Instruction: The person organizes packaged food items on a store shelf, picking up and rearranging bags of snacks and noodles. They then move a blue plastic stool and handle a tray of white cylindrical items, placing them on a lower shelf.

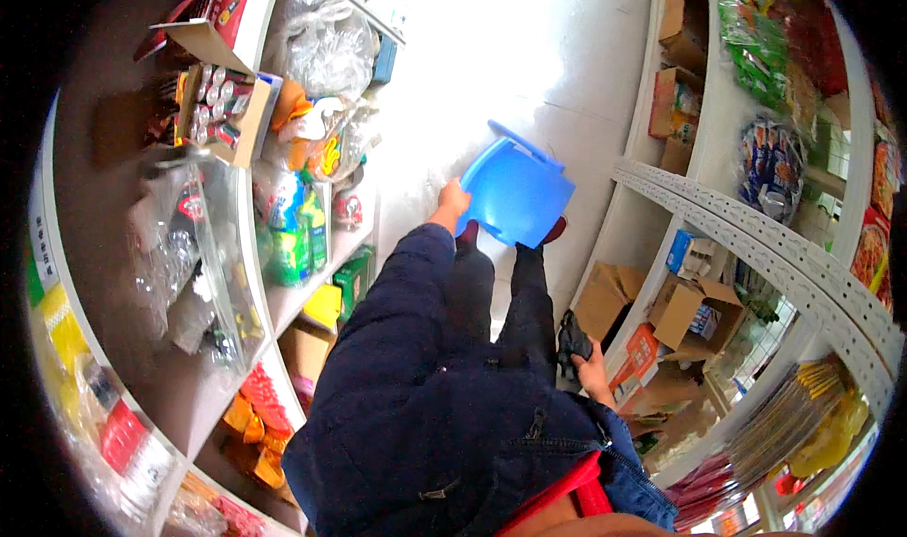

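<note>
Seen from the head camera, looking straight down, a person stood in a narrow shop aisle between two runs of white shelving. The person wore a dark blue padded jacket [416,386] and dark trousers.

The left hand [453,199] was stretched forward and clenched around the rim of a blue plastic stool [518,192]. The stool hung tilted, just above the pale floor [529,55] and in front of the person's feet, with its seat facing up toward the camera. A dark red shoe [555,229] showed just beside the stool's lower edge.

The right hand [593,367] hung low at the person's side, its fingers wrapped around a small black object [573,337]; what kind of thing it was could not be told.

On the left, the shelves [283,296] carried an open cardboard box of small cans [219,102], clear plastic bags, green bottles [300,239] and orange packets lower down. On the right, brown cardboard boxes [688,306] sat open near the floor, well apart from the stool, and green and red snack packets [765,55] filled the upper shelves. A perforated white metal rail [784,263] curved across the right-hand shelving.
</note>
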`<state>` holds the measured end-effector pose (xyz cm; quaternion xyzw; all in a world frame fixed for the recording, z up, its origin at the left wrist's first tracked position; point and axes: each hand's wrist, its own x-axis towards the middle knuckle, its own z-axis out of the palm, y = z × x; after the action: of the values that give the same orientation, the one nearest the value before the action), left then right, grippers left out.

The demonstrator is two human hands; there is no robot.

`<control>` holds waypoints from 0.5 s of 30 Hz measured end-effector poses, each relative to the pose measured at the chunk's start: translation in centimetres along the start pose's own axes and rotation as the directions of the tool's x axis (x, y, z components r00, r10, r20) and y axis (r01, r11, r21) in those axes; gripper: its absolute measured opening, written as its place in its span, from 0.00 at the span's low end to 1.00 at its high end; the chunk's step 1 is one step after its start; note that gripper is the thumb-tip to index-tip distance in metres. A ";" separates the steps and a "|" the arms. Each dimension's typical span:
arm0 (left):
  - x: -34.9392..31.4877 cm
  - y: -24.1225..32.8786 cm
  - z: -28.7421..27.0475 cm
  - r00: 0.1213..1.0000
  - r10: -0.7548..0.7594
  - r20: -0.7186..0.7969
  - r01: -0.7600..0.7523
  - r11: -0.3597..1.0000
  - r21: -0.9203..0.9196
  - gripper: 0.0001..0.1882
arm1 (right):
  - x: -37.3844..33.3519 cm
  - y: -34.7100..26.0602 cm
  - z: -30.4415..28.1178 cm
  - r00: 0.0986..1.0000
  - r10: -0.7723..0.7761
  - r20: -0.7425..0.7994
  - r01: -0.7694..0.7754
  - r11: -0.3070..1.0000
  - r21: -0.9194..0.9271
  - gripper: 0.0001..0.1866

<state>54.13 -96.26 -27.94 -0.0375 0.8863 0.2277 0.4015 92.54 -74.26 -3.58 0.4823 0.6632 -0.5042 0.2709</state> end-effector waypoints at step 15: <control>-3.7 -8.0 -0.4 0.989 -0.139 0.046 0.137 0.989 0.050 0.20 | -4.5 0.3 3.3 0.997 0.034 0.063 -0.044 0.984 0.170 0.29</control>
<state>58.36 -104.05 -27.97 -0.0837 0.8764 0.1793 0.4390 94.15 -78.91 -1.07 0.5012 0.5993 -0.5683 0.2581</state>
